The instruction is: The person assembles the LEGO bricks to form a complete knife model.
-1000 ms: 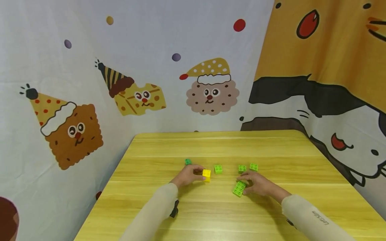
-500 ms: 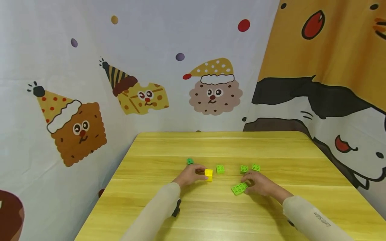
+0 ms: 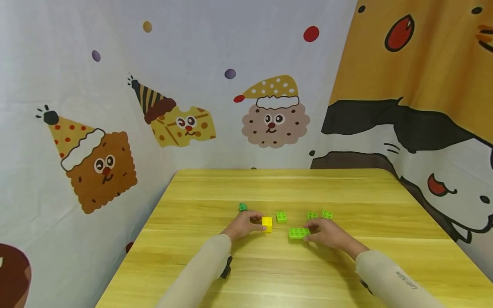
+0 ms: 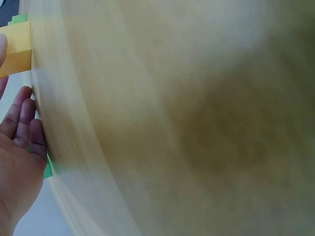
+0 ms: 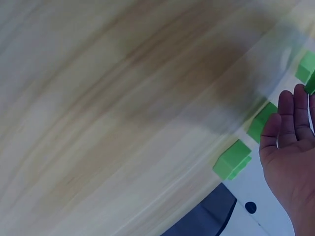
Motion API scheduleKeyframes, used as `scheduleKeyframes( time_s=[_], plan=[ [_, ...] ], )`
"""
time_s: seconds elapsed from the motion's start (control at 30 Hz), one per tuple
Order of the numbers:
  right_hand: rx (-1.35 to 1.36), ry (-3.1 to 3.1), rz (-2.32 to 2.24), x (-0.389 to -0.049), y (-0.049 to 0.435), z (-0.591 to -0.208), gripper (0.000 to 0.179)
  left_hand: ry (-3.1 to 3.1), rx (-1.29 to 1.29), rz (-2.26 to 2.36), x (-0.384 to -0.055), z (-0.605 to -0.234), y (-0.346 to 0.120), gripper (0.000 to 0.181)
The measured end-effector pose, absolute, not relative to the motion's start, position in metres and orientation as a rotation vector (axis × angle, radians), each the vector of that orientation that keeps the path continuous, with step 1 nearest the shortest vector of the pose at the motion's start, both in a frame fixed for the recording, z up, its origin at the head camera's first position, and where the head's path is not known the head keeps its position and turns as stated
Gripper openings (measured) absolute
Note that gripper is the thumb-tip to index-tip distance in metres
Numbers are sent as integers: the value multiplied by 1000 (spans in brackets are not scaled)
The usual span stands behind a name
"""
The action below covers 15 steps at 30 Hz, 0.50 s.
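Swung from its earlier slant, the long lime brick (image 3: 298,233) now lies crosswise and nearer the yellow block (image 3: 267,224). Leftmost, a dark green brick (image 3: 242,207) sits on the counter (image 3: 269,273) just beyond the left hand (image 3: 246,224), which pinches the yellow block, presumably to steady it; its studs cannot be made out. One small lime brick (image 3: 281,217) stands beyond, between the held pieces. Clamped on the long lime brick's right end, the right hand (image 3: 326,233) leaves most studs uncovered, likely for easy turning. That brick looks bright, with paired stud rows. Past that hand sit a second small lime brick (image 3: 312,215) and a last small lime brick (image 3: 327,214).
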State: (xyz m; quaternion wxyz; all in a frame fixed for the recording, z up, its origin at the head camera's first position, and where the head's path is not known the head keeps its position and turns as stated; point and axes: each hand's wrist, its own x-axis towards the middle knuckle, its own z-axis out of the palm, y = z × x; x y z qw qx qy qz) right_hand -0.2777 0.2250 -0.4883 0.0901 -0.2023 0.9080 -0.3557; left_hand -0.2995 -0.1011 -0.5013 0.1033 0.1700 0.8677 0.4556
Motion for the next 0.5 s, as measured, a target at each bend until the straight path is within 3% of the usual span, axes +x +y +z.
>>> scheduleKeyframes(
  time_s=[0.27, 0.5],
  plan=[
    [-543, 2702, -1202, -284, 212, -482, 38, 2553, 488, 1367, -302, -505, -100, 43],
    [-477, 2709, -1246, -289, 204, -478, 47, 2568, 477, 1386, -300, -504, -94, 40]
  ],
)
